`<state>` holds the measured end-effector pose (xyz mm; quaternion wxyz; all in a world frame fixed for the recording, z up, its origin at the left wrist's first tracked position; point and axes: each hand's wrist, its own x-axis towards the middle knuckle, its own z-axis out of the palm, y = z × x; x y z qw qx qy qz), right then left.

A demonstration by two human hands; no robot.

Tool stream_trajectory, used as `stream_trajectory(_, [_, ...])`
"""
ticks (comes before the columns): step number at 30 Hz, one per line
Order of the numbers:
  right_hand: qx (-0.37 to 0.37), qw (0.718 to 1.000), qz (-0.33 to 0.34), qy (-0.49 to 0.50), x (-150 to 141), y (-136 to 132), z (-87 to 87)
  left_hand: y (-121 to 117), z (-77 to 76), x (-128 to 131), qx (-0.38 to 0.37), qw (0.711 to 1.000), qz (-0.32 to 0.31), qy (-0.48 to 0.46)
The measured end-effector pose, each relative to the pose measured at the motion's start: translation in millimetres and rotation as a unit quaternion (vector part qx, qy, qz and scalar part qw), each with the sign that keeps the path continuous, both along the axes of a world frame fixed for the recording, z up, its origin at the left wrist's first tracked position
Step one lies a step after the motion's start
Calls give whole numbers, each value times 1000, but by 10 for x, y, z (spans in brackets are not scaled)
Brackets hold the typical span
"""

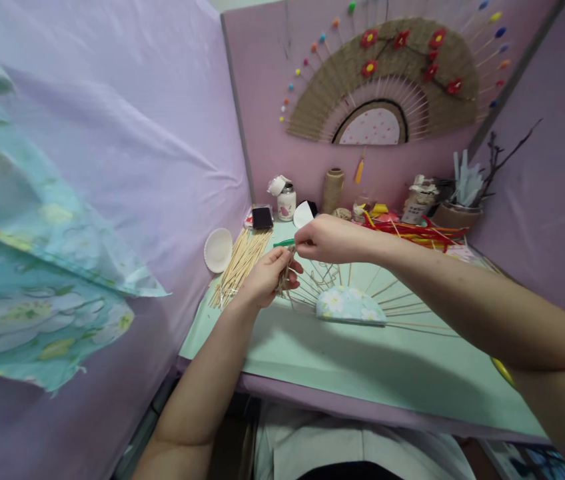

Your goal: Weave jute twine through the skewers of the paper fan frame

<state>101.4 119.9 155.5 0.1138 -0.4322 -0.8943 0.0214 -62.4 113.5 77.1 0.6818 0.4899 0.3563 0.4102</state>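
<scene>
While both hands work over the rear left part of the worktop (362, 360) in the head view, the left hand (265, 275) has a closed grip on a loose tangle of thin brown twine (284, 281); the right hand (321, 239) is pinched closed right at the left fingertips, can't make out what's in it. A slim green item (284, 243) shows just behind the fingers. Twine sits just left of the fan frame: half-round base (350, 305) in pale-blue floral cloth, thin straight sticks radiating from it, curly twine loops lying among them. Right forearm crosses above the frame and blocks part of the sticks plus a yellow curved item (502, 371) at the right. Left of the hands: pile of bare wooden sticks (243, 263), scalloped white dish (218, 251) tilted against the lilac fabric wall. Back row: flat black pad (262, 218), white jar (286, 203), brown twine cone (333, 191), red and yellow fuzzy strips (412, 230), round pot (455, 217) of translucent rods with a rough dark twig. Pink back panel carries a larger woven brown fan (382, 70), red flowers on it, coloured ball-ends on its sticks; orange-yellow tassel (360, 170) below. Creased floral cloth (37, 313) hangs large at far left.
</scene>
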Motion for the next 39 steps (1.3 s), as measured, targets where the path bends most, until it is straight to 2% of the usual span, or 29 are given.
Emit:
stream_trajectory(9, [-15, 1000, 3, 7, 43, 17, 2, 6, -83, -101, 17, 997, -77, -26])
stream_trajectory(12, [-28, 1000, 10, 11, 68, 12, 24, -1, -93, -115, 15, 996, -81, -24])
stream_trajectory(17, [-36, 999, -22, 20, 99, 4, 56, -3, -110, -126, 7, 996, -87, -28])
stream_trajectory(26, [-78, 995, -40, 46, 143, 83, 19, 0, -63, -160, -41, 990, -124, -61])
stream_trajectory(30, [-73, 994, -44, 65, 157, 112, 3, 31, -51, -181, -64, 984, -148, -78])
stream_trajectory(34, [-58, 992, -51, 99, 144, 136, -30, 48, -31, -166, -98, 976, -160, -115])
stream_trajectory(39, [-102, 985, -29, 139, 162, 235, -207, 14, 42, -121, -132, 958, -121, -225])
